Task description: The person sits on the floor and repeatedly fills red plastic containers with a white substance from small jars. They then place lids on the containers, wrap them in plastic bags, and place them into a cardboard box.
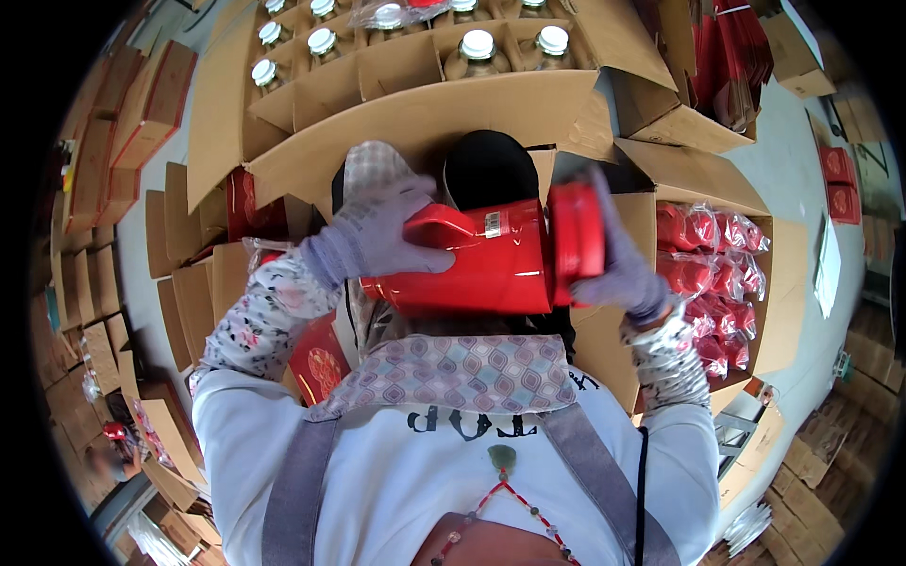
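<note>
My gloved left hand (375,237) grips a red jug (488,272) by its body and handle, thumb along the near side. The jug lies on its side across my lap, with a barcode sticker next to the handle. At its right end my gloved right hand (616,272), blurred, holds a red collar or lid (577,240). A narrow dark line separates this part from the jug body; I cannot tell whether they touch. The inside of the jug is hidden. Beyond the jug show my knees, one under black cloth (490,170).
Ahead, an open divided carton (425,106) holds several white-capped bottles (478,49). On the right, a carton (782,283) contains bagged red parts (708,269). Folded red cardboard (729,64) fills another box. Open cartons (191,290) stand left; a person (120,453) works farther off.
</note>
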The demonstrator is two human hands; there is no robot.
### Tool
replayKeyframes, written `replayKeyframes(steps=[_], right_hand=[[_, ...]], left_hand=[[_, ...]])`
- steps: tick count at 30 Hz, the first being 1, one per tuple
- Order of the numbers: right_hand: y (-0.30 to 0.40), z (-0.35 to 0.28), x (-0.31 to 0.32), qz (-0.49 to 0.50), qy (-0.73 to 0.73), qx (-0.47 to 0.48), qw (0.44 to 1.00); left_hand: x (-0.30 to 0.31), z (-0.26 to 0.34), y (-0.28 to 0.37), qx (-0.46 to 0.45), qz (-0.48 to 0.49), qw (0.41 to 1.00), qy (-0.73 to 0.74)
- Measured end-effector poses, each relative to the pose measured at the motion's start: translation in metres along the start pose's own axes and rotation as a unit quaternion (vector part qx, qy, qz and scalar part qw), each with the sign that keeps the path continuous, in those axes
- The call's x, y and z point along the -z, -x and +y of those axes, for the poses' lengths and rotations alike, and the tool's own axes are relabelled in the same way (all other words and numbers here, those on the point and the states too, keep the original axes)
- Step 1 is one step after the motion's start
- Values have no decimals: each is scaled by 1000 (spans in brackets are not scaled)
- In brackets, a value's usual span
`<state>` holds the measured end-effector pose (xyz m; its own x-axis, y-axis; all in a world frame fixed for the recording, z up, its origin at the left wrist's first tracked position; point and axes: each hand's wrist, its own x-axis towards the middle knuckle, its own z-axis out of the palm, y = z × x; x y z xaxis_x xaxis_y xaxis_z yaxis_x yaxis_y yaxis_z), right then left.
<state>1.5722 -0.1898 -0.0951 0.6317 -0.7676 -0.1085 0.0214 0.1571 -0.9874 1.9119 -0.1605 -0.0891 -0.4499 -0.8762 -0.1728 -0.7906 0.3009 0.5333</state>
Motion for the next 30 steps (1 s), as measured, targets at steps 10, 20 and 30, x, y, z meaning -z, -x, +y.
replayKeyframes(steps=[10,20,30], right_hand=[[-1,-20,-16,-60,375,83,921],[-31,-57,-46,-168,456,301,821],[-56,-67,-43,-305,508,304,746]], left_hand=[[-19,6,16,70,72,955,280],[-41,-42,8,109,13,919,379],[-26,-38,-1,158,-37,916,367]])
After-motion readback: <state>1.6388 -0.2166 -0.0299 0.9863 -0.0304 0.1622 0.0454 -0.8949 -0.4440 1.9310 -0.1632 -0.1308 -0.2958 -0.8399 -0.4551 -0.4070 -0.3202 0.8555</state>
